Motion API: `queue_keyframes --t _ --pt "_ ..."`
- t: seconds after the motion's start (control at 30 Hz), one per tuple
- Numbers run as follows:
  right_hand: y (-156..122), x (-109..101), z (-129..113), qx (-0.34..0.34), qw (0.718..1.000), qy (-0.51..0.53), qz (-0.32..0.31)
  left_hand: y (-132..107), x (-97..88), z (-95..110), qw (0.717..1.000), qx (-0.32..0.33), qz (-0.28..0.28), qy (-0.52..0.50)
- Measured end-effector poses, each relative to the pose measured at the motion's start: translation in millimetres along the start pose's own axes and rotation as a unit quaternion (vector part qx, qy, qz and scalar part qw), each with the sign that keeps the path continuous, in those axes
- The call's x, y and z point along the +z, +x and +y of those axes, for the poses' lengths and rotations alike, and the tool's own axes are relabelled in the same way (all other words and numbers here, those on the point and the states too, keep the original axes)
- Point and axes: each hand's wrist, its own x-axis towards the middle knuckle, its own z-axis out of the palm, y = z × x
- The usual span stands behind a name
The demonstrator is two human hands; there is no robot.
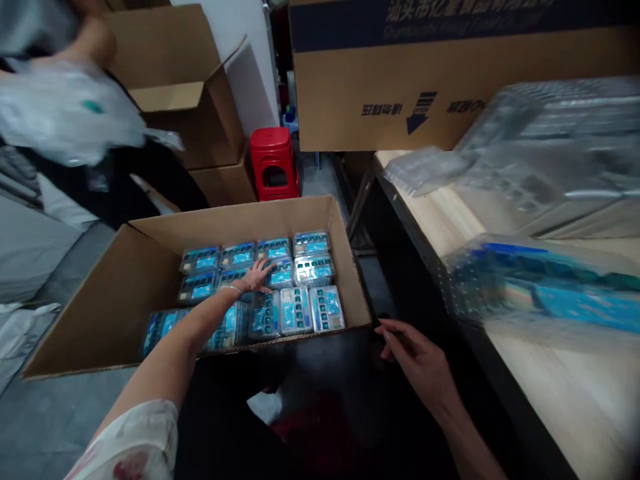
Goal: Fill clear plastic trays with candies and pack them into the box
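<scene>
My left hand (259,275) reaches into a large open cardboard box (150,267), its fingers spread over clear plastic packs with blue and teal contents. It rests on or just above a pack (281,275) in the middle row; contact is hard to judge. More packs stand in rows around it, among them an upright pack (295,311) near the front wall. Outside the box, by its right front corner, my right hand (413,357) hangs with fingers partly bent and apart, and nothing shows in it.
A wooden table (530,373) on the right bears a blurred stack of blue packs (555,283) and grey plastic packaging (560,153). Behind the box stand a red stool (275,163) and cardboard cartons (165,53). At upper left a person holds a clear plastic bag (70,113).
</scene>
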Motion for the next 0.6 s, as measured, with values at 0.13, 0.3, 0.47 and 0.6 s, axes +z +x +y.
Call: queue_keyframes --t 0.13,0.3,0.47,0.6 --pt "-4.1 3.6 -8.2 -0.004 1.0 0.012 -0.001 -1.1 -12.1 31.3 0.993 0.024 0.107 -0.035" --pt "-2.0 5.8 -7.1 0.002 0.999 0.036 0.013 -3.4 -84.1 151.5 0.941 0.135 0.277 -0.138" --pt "-3.9 9.6 0.1 -0.025 0.999 0.04 -0.003 -38.3 -172.7 337.8 0.891 0.398 0.194 -0.105" --pt "-8.2 10.7 -3.9 -0.044 0.998 0.046 -0.003 -21.1 -201.1 417.0 0.917 0.394 0.058 0.007"
